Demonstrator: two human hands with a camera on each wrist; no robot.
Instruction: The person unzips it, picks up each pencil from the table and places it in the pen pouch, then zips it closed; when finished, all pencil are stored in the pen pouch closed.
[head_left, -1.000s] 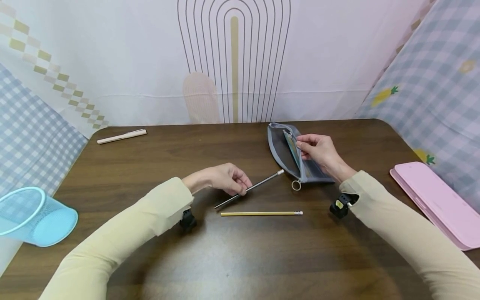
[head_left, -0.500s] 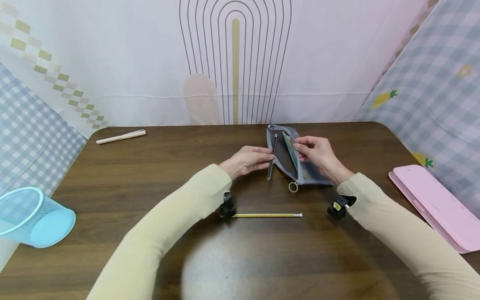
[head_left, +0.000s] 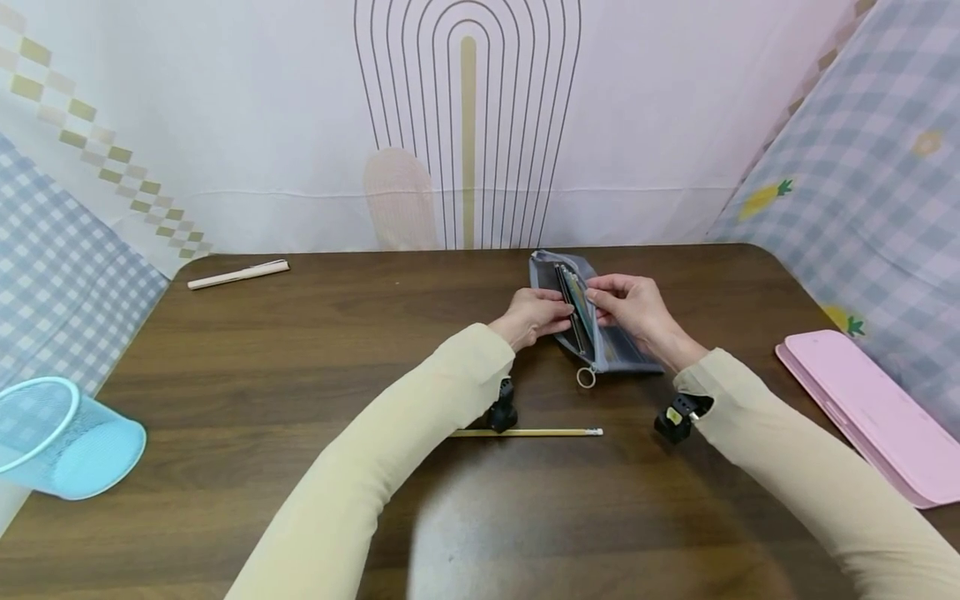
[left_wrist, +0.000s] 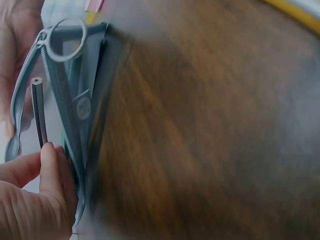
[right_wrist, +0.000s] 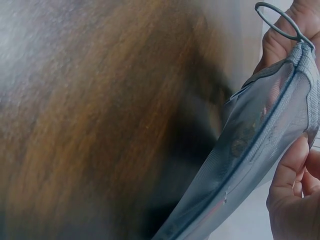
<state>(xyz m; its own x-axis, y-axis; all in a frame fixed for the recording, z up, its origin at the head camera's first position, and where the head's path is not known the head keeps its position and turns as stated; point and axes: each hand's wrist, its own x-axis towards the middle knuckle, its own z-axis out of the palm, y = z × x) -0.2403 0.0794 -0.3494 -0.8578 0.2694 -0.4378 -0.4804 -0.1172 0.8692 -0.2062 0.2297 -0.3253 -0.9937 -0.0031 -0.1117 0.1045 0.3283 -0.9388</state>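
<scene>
1. My left hand (head_left: 534, 317) pinches a dark pencil (left_wrist: 38, 112) in the grey pouch's (head_left: 628, 348) open mouth, right of centre on the table (head_left: 225, 375).
2. My right hand (head_left: 637, 310) pinches the mouth's right edge.
3. A yellow pencil (head_left: 555, 432) lies nearer.

I am at a brown wood-grain desk (head_left: 300, 367) in what looks like a study nook, homely in its trimmings. A white cloth (head_left: 285, 100) printed with thin arches hangs behind it, a blue checked cloth (head_left: 862, 208) with yellow fruit slopes down on my right, and a second checked cloth (head_left: 60, 233) shows on my left. Stationery fits the place: zip pouch (head_left: 630, 348), yellow pencil (head_left: 555, 432), pen (head_left: 238, 274), mesh cup (head_left: 105, 446). Whether it is a real home, I cannot tell.
</scene>
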